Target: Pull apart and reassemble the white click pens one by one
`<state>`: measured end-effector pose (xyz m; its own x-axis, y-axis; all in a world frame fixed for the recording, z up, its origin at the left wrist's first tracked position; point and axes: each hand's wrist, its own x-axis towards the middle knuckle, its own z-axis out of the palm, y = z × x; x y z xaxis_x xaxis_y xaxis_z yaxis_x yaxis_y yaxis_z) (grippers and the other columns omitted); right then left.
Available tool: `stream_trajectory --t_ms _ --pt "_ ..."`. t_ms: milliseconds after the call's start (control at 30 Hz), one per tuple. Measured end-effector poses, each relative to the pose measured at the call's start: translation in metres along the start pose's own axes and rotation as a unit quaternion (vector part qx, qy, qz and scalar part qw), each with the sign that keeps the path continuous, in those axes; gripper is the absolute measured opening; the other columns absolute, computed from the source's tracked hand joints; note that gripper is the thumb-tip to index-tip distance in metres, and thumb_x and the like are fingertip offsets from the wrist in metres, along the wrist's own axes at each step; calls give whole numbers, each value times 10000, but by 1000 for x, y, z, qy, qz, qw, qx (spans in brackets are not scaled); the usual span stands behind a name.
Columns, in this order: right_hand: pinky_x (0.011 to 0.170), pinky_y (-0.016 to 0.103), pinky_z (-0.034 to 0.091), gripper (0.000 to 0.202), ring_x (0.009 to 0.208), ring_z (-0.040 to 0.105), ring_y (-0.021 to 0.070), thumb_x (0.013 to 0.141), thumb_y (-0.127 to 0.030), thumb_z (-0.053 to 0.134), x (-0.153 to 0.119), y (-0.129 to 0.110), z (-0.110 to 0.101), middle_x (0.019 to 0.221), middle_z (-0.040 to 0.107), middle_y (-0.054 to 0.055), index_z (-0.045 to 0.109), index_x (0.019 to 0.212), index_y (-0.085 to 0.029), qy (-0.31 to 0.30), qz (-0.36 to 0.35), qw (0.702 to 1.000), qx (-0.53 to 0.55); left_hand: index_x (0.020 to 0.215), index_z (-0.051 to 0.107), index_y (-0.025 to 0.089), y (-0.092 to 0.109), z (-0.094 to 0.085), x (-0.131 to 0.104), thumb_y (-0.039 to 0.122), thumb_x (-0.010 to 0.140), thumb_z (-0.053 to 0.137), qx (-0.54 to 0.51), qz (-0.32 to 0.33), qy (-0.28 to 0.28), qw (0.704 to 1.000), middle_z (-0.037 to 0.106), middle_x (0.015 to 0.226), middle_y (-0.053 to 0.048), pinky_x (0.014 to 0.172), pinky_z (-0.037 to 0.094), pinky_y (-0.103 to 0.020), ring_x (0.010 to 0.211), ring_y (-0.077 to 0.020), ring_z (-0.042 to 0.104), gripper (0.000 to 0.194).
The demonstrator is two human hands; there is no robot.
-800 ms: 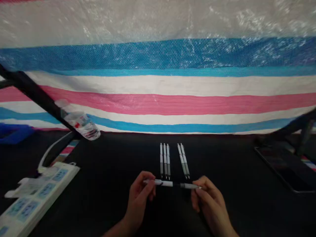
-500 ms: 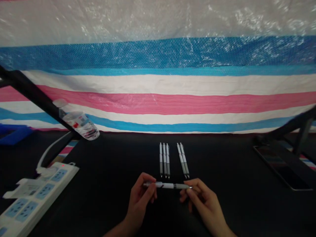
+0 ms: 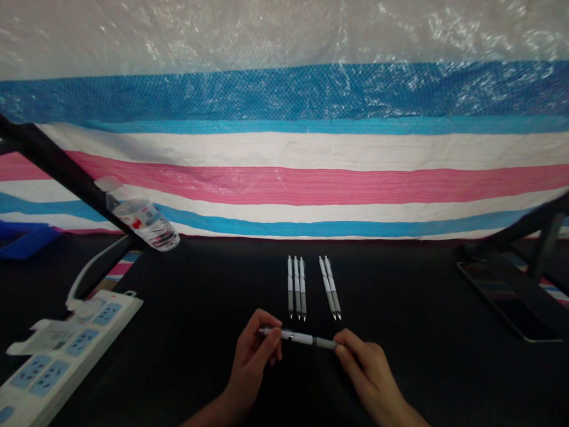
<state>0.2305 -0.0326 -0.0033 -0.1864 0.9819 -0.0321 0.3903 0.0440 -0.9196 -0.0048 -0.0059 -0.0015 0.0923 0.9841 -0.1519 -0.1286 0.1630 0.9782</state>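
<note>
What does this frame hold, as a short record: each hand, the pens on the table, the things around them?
left hand: grips the white end of a pen
right hand: pinches the gray end of that pen
pens on table: group of three; group of two
left side: power strip, clear bottle, blue tray
right side: dark phone
backdrop: striped sheet
</note>
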Motion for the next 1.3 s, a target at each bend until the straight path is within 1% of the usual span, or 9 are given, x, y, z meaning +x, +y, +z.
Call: stream_trajectory --t_ms 167,333,500,567,700,833,1000,1100,1300 --pt "469 243 295 633 454 378 111 1082 -579 280 -3 1 2 502 385 -56 533 637 -205 -34 19 998 55 903 655 194 -1 0 -3 550 878 717 -13 6 -9 1000 619 592 20 509 393 -219 532 -122 512 363" --pt "517 239 453 465 530 587 139 1004 -637 482 0 1 4 783 695 24 621 1115 -207 12 21 995 94 922 656 200 -6 -2 -3 511 907 706 -22 16 18 999 605 610 31 526 394 -207 556 -116 511 315" --pt "510 227 461 497 522 627 141 1051 -579 417 1 1 4 655 653 11 633 806 -204 -6 8 998 58 911 656 196 -9 -3 -2 515 898 714 -28 10 21 999 588 584 35 512 378 -205 539 -115 488 324" --pt "522 233 472 509 534 643 147 1061 -570 387 0 1 4 678 681 25 660 845 -199 -22 -7 998 54 913 660 193 -8 -2 -3 516 893 717 -29 9 21 999 588 579 34 509 374 -206 534 -115 486 328" --pt "504 232 465 436 498 629 146 983 -625 541 1 0 5 670 673 -3 637 1032 -203 37 4 998 51 894 667 188 -3 -1 -3 509 886 724 -22 8 25 999 591 583 28 506 374 -211 532 -117 484 326" --pt "518 237 449 516 519 619 151 1043 -592 417 2 -3 3 615 634 8 651 805 -198 -13 -9 999 32 901 663 189 1 -1 -2 518 880 723 -22 6 24 999 576 567 35 501 365 -215 520 -118 470 336" --pt "517 244 440 467 544 600 157 1009 -633 468 2 -7 1 671 657 5 669 979 -212 -6 4 1000 2 905 655 186 2 -1 0 514 889 713 -21 1 13 1000 577 574 32 501 353 -223 518 -118 464 334" --pt "533 239 420 550 547 568 143 1040 -616 401 2 -8 1 613 598 1 635 763 -203 -31 -7 999 -9 907 646 193 2 -2 1 511 901 699 -17 4 -6 1000 563 564 42 499 340 -221 509 -113 452 322" --pt "344 205 203 692 341 296 78 872 -884 355 4 -3 7 447 424 -70 442 635 -239 -151 163 960 173 907 638 197 3 -5 5 505 923 679 3 33 -32 999 535 558 54 503 336 -218 507 -108 433 311"
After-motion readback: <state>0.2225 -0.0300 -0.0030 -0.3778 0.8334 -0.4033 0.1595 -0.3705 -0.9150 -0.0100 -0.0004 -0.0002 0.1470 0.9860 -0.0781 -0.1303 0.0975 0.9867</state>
